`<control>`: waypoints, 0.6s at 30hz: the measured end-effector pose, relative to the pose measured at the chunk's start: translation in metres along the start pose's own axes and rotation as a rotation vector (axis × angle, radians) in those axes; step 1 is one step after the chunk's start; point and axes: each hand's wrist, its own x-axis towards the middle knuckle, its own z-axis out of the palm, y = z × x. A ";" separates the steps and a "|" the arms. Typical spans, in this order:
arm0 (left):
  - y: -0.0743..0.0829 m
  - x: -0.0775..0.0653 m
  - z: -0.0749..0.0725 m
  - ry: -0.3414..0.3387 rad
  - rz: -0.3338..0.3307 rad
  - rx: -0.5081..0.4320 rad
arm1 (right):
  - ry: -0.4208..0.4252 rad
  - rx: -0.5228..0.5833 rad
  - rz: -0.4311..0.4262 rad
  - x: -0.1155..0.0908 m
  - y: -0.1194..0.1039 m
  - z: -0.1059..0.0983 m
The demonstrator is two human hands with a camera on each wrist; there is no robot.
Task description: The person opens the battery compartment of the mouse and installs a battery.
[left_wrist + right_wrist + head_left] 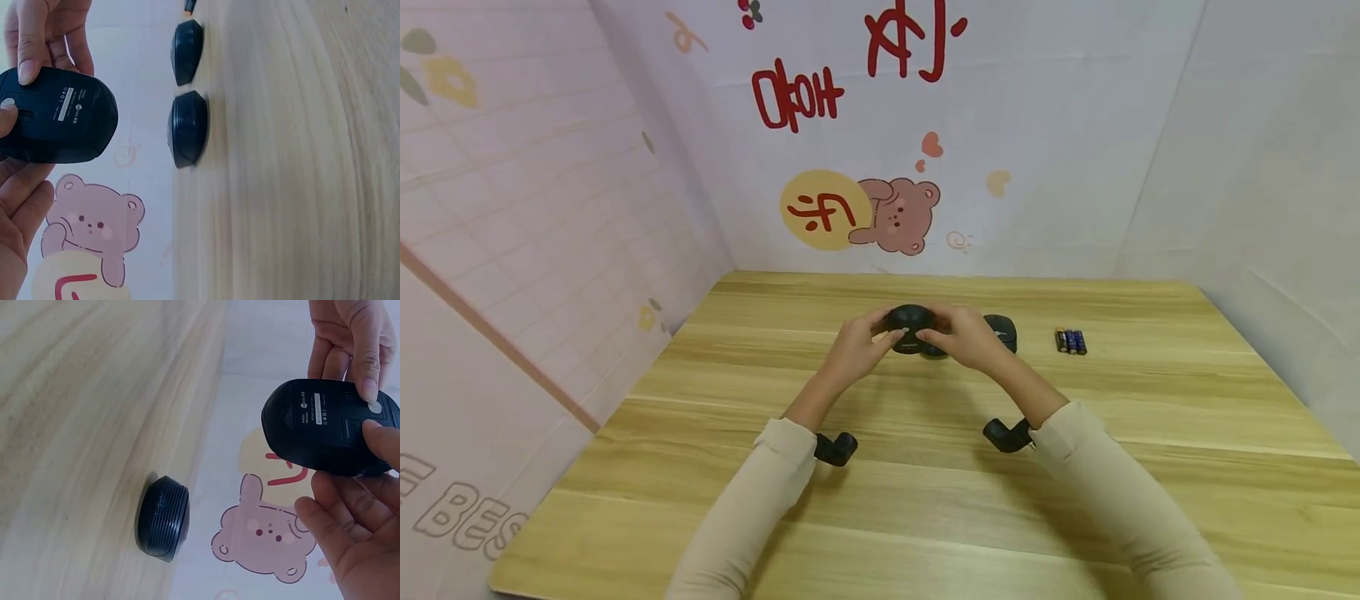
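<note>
A black computer mouse [910,318] is held up over the far part of the table, its underside turned toward me. My left hand [861,348] grips one side, with the thumb on the underside beside a pale round spot. From the other side my right hand [967,335] holds it, thumb also on the underside. The left wrist view shows a printed label on the base of the mouse [69,128]; in the right wrist view both thumbs press near the small recess on the mouse [319,425]. Fingers behind the mouse are partly hidden.
Two more black mice stand on the wooden table [925,517]: one mouse [1002,329] right of my hands, another mouse [935,352] partly hidden behind the held one. Small batteries [1071,342] lie in a row farther right. A printed wall [1037,208] borders the back.
</note>
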 end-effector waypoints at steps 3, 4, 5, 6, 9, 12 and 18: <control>0.004 -0.002 0.001 0.006 0.009 -0.038 | 0.009 0.015 -0.010 -0.005 -0.001 -0.002; 0.005 -0.002 0.001 0.007 0.016 -0.051 | 0.012 0.018 -0.009 -0.007 -0.002 -0.003; 0.006 -0.003 0.001 0.007 0.022 -0.061 | 0.012 0.024 -0.010 -0.008 -0.003 -0.004; 0.008 -0.004 0.002 0.009 0.026 -0.068 | 0.012 0.029 -0.011 -0.010 -0.004 -0.005; 0.012 -0.006 0.002 0.012 0.029 -0.086 | 0.015 0.042 -0.015 -0.014 -0.006 -0.007; 0.017 -0.009 0.002 0.012 0.026 -0.098 | 0.016 0.053 -0.033 -0.018 -0.009 -0.010; 0.026 -0.014 0.003 0.024 0.024 -0.111 | 0.024 0.052 -0.042 -0.024 -0.017 -0.015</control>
